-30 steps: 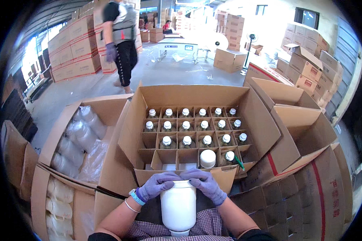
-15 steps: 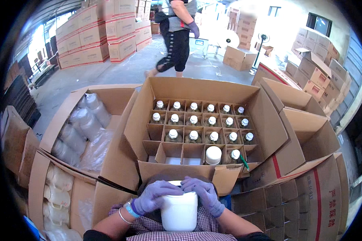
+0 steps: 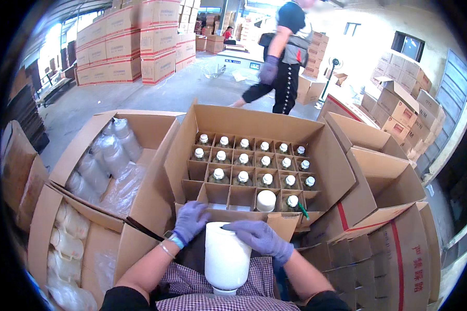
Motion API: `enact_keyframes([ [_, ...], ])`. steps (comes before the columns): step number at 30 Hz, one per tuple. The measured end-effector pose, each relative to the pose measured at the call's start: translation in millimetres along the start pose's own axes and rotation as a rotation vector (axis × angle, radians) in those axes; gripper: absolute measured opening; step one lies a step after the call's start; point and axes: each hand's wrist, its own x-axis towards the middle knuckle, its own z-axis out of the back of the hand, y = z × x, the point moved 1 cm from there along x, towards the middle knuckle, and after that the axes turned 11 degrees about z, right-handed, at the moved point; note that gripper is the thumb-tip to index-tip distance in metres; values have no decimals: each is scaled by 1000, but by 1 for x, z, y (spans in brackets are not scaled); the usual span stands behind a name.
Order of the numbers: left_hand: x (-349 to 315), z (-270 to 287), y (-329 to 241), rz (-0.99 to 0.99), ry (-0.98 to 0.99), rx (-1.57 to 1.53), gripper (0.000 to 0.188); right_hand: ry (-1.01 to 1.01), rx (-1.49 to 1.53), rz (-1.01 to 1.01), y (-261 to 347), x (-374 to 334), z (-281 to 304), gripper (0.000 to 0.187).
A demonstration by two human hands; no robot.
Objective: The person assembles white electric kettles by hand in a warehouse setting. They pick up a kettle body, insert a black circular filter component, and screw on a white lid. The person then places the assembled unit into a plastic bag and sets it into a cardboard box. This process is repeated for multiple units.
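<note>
On my lap, in front of the checked apron, a white cylindrical container (image 3: 227,259) stands with a narrow neck at its lower end and a hole in its upper end. My right hand (image 3: 262,241), in a purple glove, holds its upper right side, fingertips at the hole. Off the container, my gloved left hand (image 3: 192,222) is beside the near wall of the divided carton (image 3: 342,179), fingers apart. Capped clear bottles (image 3: 243,178) fill many of its cells. A white rounded container (image 3: 266,201) and a green object (image 3: 303,210) are in its near row.
Left are a carton of plastic-wrapped clear items (image 3: 114,155) and one of whitish handled jugs (image 3: 67,243). Cartons (image 3: 384,179) and cardboard dividers (image 3: 342,264) stand right. A person (image 3: 283,57) walks beyond; stacked cartons (image 3: 122,46) line the back.
My left hand has come off the white container and moved left toward the carton. The container has tipped, so its neck shows below. The person beyond has moved right.
</note>
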Motion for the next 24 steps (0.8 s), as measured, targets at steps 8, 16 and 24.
enact_keyframes([
  [8, -46, 7, -127, -214, 763, -588, 36, 493, -300, 710, 151, 33, -8, 62],
  [16, -178, -1, -111, 140, 411, -716, 86, 320, -151, -205, -42, -64, -9, 62],
  [24, -126, 80, -121, 555, 978, -929, 89, 322, -336, 476, 80, -20, -24, 70],
])
